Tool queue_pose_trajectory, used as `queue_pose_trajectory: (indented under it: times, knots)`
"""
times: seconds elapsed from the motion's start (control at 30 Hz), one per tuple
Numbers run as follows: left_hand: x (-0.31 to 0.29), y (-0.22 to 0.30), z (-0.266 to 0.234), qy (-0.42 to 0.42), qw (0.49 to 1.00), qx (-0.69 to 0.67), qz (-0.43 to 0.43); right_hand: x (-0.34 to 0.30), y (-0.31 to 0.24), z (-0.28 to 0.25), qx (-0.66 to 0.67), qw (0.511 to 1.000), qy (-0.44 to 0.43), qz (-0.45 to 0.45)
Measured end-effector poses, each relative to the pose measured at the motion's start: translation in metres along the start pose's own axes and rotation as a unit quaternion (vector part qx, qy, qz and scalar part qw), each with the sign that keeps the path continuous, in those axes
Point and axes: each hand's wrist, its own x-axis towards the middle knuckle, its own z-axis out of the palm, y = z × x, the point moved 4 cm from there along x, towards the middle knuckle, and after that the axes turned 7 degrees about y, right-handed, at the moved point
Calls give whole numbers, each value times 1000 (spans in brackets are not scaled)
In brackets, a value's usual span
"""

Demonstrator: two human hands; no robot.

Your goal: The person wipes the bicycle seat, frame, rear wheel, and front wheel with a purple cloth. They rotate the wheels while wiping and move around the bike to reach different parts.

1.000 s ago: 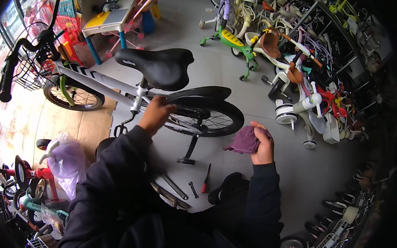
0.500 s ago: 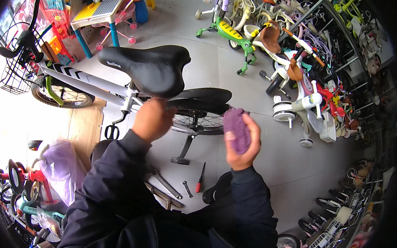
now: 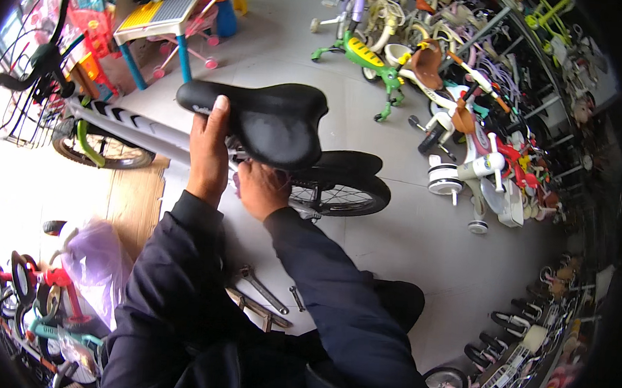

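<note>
A white bicycle (image 3: 142, 133) stands before me with its handlebar to the left and its black saddle (image 3: 280, 125) near the middle. My left hand (image 3: 209, 151) grips the saddle near its nose, thumb upright against the side; its other fingers are partly hidden. Below the saddle, my right hand (image 3: 264, 191) is closed and pressed in by the seat post area. A bit of purple cloth (image 3: 237, 183) shows at that hand's edge; most of it is covered. The rear wheel (image 3: 354, 197) is to the right of my hands.
An adjustable wrench (image 3: 264, 292) and a small spanner (image 3: 296, 298) lie on the floor near my legs. Flattened cardboard (image 3: 137, 203) is at left, beside a purple plastic bag (image 3: 97, 265). Several children's ride-ons, including a green one (image 3: 374, 65), crowd the right.
My right hand has moved left with the cloth, from beside the rear wheel to under the saddle. My left hand has shifted to the saddle's nose. The saddle appears further right in view.
</note>
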Motion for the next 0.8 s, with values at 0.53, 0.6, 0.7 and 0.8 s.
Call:
queue_pose_trajectory:
  times: [0.53, 0.6, 0.7, 0.8]
  knots:
    - [12, 1, 16, 23, 997, 60, 45, -114, 231, -178, -19, 900, 162, 405]
    - [24, -6, 8, 22, 995, 96, 25, -147, 259, -182, 197, 743, 227, 598]
    - [42, -16, 5, 13, 993, 93, 73, -160, 267, -201, 406, 646, 289, 578]
    - [61, -17, 0, 37, 976, 175, 122, -151, 251, -210, 425, 681, 289, 521]
